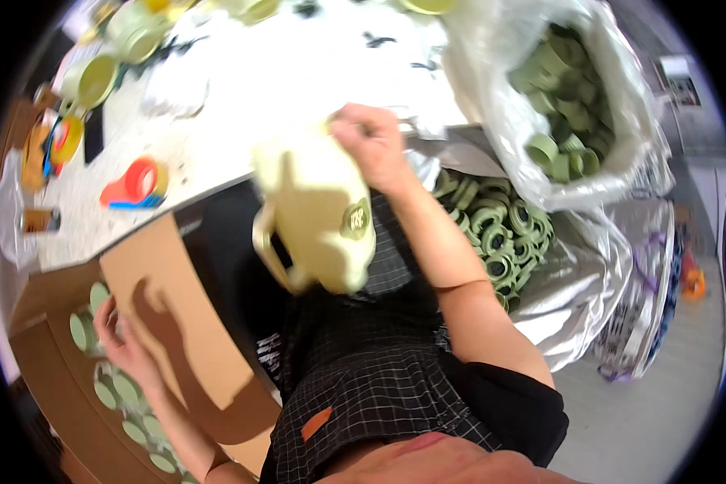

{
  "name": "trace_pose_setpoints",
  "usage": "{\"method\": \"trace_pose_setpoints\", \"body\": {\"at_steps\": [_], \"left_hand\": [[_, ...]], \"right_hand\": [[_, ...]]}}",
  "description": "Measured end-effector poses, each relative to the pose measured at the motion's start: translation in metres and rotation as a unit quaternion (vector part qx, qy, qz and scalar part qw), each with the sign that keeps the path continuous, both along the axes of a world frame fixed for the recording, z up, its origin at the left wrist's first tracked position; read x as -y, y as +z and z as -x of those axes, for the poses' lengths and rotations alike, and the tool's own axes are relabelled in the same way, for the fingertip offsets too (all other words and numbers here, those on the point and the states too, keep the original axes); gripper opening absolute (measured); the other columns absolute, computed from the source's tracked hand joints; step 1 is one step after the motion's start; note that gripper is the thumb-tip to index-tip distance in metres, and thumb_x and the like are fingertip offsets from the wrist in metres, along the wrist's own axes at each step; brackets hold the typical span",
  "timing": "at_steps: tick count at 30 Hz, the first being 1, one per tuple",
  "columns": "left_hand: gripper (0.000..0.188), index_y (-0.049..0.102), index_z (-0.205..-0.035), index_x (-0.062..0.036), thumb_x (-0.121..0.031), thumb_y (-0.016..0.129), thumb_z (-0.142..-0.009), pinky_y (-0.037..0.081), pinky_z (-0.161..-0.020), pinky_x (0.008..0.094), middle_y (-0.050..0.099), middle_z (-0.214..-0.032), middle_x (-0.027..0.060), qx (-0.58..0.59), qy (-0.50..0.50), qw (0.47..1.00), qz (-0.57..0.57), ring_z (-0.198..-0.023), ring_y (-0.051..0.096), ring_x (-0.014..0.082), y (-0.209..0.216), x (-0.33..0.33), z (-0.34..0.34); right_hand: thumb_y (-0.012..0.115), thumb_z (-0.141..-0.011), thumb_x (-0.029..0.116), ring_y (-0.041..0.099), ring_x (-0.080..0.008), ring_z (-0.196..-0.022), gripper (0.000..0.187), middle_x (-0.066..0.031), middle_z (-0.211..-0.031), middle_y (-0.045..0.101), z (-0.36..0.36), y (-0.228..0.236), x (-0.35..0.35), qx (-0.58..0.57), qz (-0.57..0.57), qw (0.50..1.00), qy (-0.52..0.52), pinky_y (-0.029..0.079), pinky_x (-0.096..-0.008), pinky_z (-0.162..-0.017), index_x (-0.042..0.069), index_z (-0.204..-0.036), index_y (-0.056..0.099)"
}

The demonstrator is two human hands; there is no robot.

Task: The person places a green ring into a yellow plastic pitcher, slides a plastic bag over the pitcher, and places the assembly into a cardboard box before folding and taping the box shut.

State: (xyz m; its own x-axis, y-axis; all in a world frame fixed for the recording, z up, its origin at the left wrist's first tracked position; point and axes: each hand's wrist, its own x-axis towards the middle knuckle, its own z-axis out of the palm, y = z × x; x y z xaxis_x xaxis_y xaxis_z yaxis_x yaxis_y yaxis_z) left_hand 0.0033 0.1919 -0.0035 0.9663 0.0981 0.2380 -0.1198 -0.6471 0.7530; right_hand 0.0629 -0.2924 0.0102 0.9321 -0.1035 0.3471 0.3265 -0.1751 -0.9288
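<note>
My right hand (373, 145) is raised in front of me and grips the top of a pale yellow-green mug (319, 214) with a handle on its left side and a round badge on its side. My left hand (119, 339) reaches down into an open cardboard box (64, 395) at the lower left, resting among several pale green mugs (111, 389) packed inside. A brown box flap (169, 298) stands up between the hands.
A white table (282, 73) ahead carries green mugs (93, 79), a red tape dispenser (135, 185) and small clutter. At the right, a clear plastic bag (573, 105) and a silver bag (589, 290) hold several green ring-shaped parts (492, 226).
</note>
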Motion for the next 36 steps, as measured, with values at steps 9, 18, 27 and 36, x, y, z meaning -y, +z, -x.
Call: {"method": "trace_pose_setpoints", "body": {"at_steps": [9,18,27,36], "left_hand": [[0.018,0.059,-0.112,0.0014,-0.007,0.051,-0.098,0.044,-0.088,0.0264,0.064,-0.103,0.0031,-0.294,-0.283,0.878,0.25,-0.096,0.057,0.01,0.024,0.202,-0.001],[0.039,0.048,-0.136,0.0048,-0.019,0.045,-0.105,0.042,-0.108,0.0412,0.06,-0.132,0.0165,-0.303,-0.107,0.852,0.413,-0.122,0.057,0.026,0.013,0.242,-0.002],[0.045,0.043,-0.144,-0.0006,-0.026,0.04,-0.107,0.036,-0.115,0.045,0.051,-0.146,0.0144,-0.354,-0.027,0.804,0.478,-0.135,0.048,0.0271,0.012,0.291,0.005],[0.045,0.045,-0.14,0.0022,-0.027,0.042,-0.106,0.038,-0.112,0.0472,0.055,-0.141,0.0173,-0.393,-0.042,0.81,0.434,-0.131,0.052,0.0301,0.019,0.259,0.025]], "right_hand": [[0.056,-0.094,0.009,0.062,-0.0272,-0.107,0.055,-0.0165,-0.13,0.053,0.09,-0.026,0.167,-0.007,-0.189,0.954,-0.235,0.056,-0.041,-0.088,0.01,-0.143,0.032],[0.066,-0.092,0.037,0.055,-0.0242,-0.116,0.048,-0.0055,-0.121,0.058,0.135,-0.085,0.437,0.082,-0.446,0.681,-0.576,0.045,-0.0446,-0.102,0.01,-0.129,0.053],[0.056,-0.096,0.037,0.058,-0.0196,-0.107,0.038,-0.0073,-0.112,0.063,0.166,-0.049,0.147,0.008,-0.671,0.737,-0.08,0.045,-0.0354,-0.097,0.005,-0.116,0.062],[0.051,-0.093,0.061,0.049,-0.0328,-0.126,0.072,-0.0203,-0.136,0.052,0.183,-0.055,0.081,0.025,-0.076,0.981,-0.179,0.037,-0.0392,-0.106,0.007,-0.14,0.049]]}}
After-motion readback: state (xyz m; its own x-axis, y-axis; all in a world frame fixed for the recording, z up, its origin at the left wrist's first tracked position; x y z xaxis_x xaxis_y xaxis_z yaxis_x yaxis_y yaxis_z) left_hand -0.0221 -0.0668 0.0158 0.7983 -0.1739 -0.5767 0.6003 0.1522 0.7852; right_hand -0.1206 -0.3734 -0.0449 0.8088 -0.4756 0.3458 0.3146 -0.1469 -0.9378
